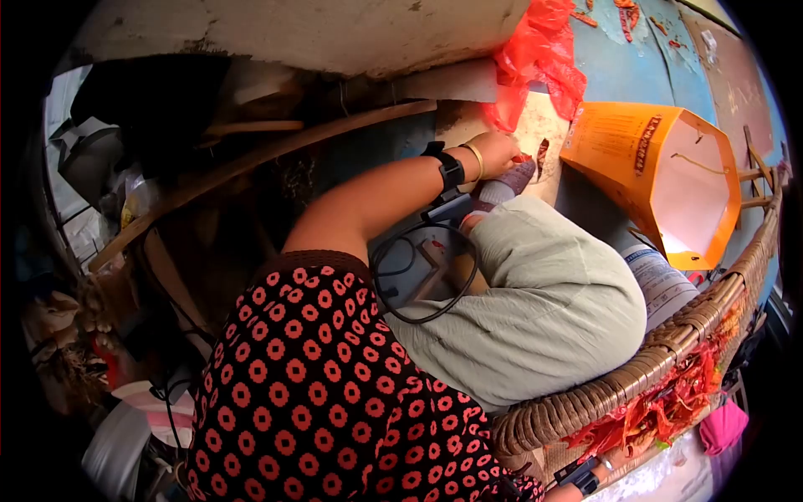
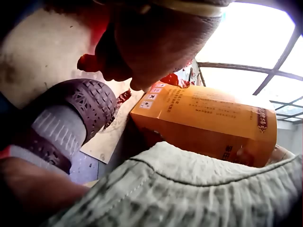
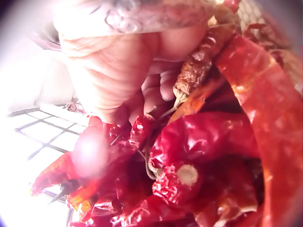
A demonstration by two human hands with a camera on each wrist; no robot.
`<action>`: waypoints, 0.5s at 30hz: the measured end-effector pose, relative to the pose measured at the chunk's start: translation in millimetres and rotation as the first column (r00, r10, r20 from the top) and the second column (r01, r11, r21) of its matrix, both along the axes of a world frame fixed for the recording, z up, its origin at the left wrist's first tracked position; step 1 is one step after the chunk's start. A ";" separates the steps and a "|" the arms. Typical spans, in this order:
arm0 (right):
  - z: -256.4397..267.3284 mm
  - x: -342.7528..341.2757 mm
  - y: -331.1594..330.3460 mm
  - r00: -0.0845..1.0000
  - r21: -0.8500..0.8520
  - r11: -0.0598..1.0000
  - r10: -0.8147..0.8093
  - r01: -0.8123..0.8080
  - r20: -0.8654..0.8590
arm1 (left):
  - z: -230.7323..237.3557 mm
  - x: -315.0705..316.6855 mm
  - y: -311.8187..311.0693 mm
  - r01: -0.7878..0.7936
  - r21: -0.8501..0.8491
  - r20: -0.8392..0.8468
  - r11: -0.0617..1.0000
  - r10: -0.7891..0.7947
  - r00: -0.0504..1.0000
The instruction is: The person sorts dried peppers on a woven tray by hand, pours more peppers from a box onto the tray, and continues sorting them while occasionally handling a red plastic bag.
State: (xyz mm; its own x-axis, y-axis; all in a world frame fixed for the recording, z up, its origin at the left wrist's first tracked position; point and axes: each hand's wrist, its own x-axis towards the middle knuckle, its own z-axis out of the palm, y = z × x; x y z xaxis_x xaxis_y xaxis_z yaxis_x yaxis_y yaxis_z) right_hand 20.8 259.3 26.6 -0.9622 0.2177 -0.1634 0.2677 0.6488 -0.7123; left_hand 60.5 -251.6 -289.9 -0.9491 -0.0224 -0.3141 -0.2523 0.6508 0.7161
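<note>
In the head view my left hand reaches down beside a brown openwork shoe worn over a grey sock. Its fingers are curled, and a red dried chili shows at them in the left wrist view. My right hand is at the rim of a woven basket heaped with dried red chilies. Close up, the fingers of that hand curl down among the chilies, and their tips are partly hidden; I cannot tell whether they grip one.
An orange carton lies on its side past the knee. Beyond the foot are a red plastic bag and scattered chilies. A white tub stands between leg and basket. A black cable loops over the lap.
</note>
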 end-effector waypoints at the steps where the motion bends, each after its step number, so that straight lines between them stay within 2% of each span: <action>1: -1.3 0.9 1.2 1.000 -0.017 1.000 -0.004 0.004 -0.013 | 8.9 -24.3 -1.4 0.123 -0.200 -0.043 0.972 -0.135 0.990; 2: -1.6 1.3 1.5 1.000 -0.036 0.999 -0.007 0.006 -0.028 | 5.7 -40.9 1.3 0.235 -0.419 -0.048 0.877 -0.280 0.959; 3: -0.6 2.5 1.8 0.999 -0.045 0.999 -0.011 0.010 -0.038 | 10.9 -53.9 0.4 0.256 -0.530 -0.248 0.809 -0.436 0.865; 5: -1.9 6.5 2.7 0.999 -0.061 0.998 -0.023 0.020 -0.049 | 4.9 -76.2 9.2 0.397 -0.608 -0.153 0.687 -0.592 0.791; 6: -2.2 9.2 3.1 0.998 -0.066 0.997 -0.033 0.029 -0.052 | 1.1 -82.3 16.3 0.463 -0.581 -0.101 0.669 -0.624 0.775; 7: -3.4 11.5 4.1 0.998 -0.073 0.997 -0.042 0.038 -0.054 | -0.9 -86.5 24.0 0.530 -0.463 0.028 0.711 -0.585 0.810; 10: -4.8 14.3 4.9 0.995 -0.085 0.995 -0.066 0.060 -0.068 | -18.2 -88.6 33.5 0.562 -0.481 0.065 0.673 -0.612 0.788; 11: -4.7 16.4 5.1 0.994 -0.086 0.994 -0.077 0.071 -0.072 | -22.1 -90.8 36.0 0.566 -0.467 0.107 0.679 -0.592 0.799; 12: -5.7 17.4 5.5 0.993 -0.089 0.993 -0.087 0.081 -0.074 | -26.5 -94.4 38.1 0.544 -0.437 0.219 0.716 -0.502 0.837; 15: -6.5 19.8 5.5 0.992 -0.091 0.991 -0.105 0.099 -0.071 | -34.8 -100.0 30.9 0.584 -0.451 0.190 0.675 -0.567 0.802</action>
